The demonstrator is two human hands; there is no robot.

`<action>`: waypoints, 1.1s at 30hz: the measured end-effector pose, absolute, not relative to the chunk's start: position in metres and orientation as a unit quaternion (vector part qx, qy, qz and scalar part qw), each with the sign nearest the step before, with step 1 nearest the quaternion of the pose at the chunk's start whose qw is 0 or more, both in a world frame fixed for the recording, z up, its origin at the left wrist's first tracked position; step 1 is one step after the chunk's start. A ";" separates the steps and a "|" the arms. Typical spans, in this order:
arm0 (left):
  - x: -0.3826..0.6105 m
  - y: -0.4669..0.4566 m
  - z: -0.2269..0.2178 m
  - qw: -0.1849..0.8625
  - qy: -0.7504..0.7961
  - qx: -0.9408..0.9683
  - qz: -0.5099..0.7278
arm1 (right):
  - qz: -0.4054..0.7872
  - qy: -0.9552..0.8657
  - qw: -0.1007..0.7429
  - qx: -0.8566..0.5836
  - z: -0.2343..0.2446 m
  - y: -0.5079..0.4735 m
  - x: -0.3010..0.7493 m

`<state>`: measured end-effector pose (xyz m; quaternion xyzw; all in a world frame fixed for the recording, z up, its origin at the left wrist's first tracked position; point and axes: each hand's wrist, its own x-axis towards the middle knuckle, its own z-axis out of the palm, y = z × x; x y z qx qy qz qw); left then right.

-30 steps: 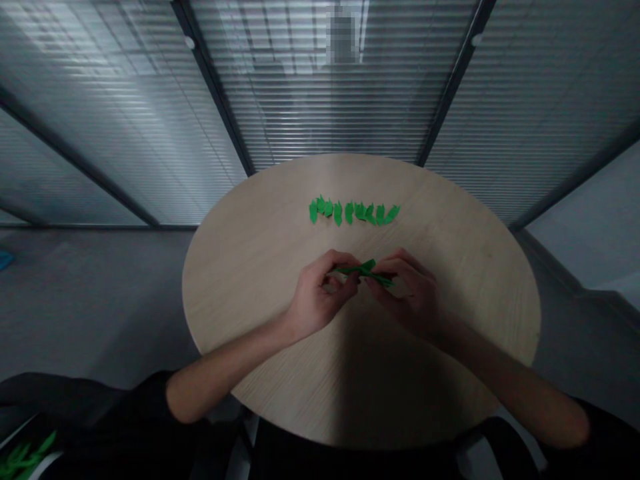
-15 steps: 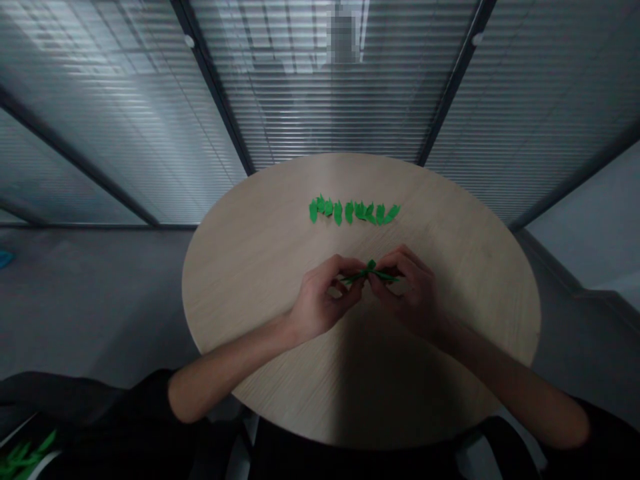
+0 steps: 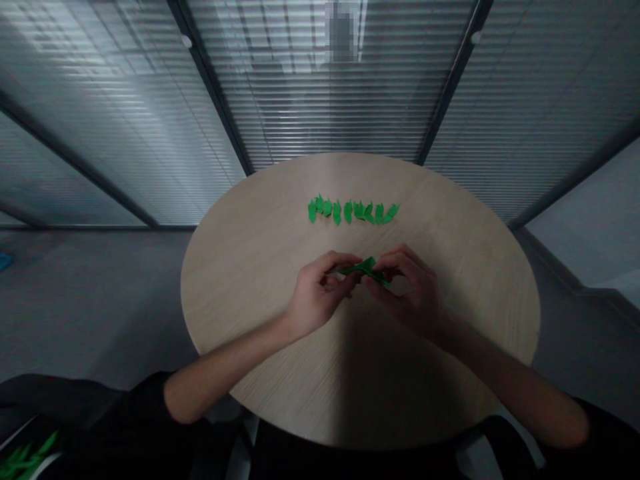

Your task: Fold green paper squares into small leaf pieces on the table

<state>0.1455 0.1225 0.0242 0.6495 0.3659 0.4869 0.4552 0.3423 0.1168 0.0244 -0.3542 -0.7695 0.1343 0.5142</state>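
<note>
Both hands meet above the middle of a round wooden table (image 3: 250, 267). My left hand (image 3: 320, 293) and my right hand (image 3: 407, 290) each pinch one small folded green paper piece (image 3: 365, 268) between thumb and fingertips, fingers curled round it. Farther back on the table lies a row of several green folded paper leaves (image 3: 353, 211), side by side, untouched and about a hand's length beyond my fingers.
Behind the table stand glass walls with closed slatted blinds and dark frames (image 3: 210, 87). At the bottom left corner, more green paper pieces (image 3: 25, 457) lie in a low container beside my dark sleeve. Grey floor surrounds the table.
The green piece has been turned and pressed between my fingertips; its upright point seen half a second ago now lies flatter. Both hands stay in the same place.
</note>
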 end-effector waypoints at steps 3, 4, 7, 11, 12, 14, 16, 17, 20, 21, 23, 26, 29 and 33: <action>0.146 0.125 0.026 0.469 0.367 0.631 0.498 | 0.128 -0.784 0.511 -0.329 0.027 0.117 0.343; 0.146 0.125 0.026 0.473 0.366 0.625 0.501 | 0.124 -0.787 0.510 -0.324 0.028 0.117 0.344; 0.146 0.126 0.026 0.486 0.363 0.616 0.503 | 0.112 -0.790 0.511 -0.321 0.030 0.117 0.344; 0.147 0.125 0.028 0.488 0.372 0.624 0.484 | 0.075 -0.792 0.513 -0.321 0.028 0.118 0.346; 0.147 0.125 0.028 0.484 0.376 0.627 0.481 | 0.060 -0.794 0.515 -0.318 0.027 0.118 0.346; 0.147 0.125 0.028 0.477 0.379 0.629 0.482 | 0.037 -0.805 0.500 -0.316 0.025 0.119 0.347; 0.147 0.125 0.027 0.472 0.381 0.629 0.487 | 0.022 -0.815 0.490 -0.310 0.023 0.119 0.348; 0.147 0.126 0.027 0.470 0.382 0.629 0.487 | 0.019 -0.817 0.487 -0.308 0.023 0.119 0.348; 0.147 0.126 0.025 0.464 0.385 0.636 0.481 | 0.018 -0.824 0.477 -0.307 0.024 0.118 0.349; 0.147 0.126 0.024 0.463 0.385 0.638 0.480 | 0.017 -0.825 0.475 -0.305 0.024 0.118 0.348; 0.147 0.126 0.023 0.463 0.386 0.638 0.480 | 0.014 -0.828 0.473 -0.299 0.025 0.119 0.348; 0.147 0.127 0.021 0.460 0.388 0.641 0.476 | 0.007 -0.832 0.475 -0.288 0.026 0.119 0.347; 0.146 0.127 0.021 0.453 0.391 0.649 0.470 | 0.004 -0.835 0.471 -0.286 0.025 0.120 0.347; 0.145 0.126 0.023 0.443 0.399 0.651 0.470 | 0.003 -0.840 0.464 -0.283 0.026 0.119 0.348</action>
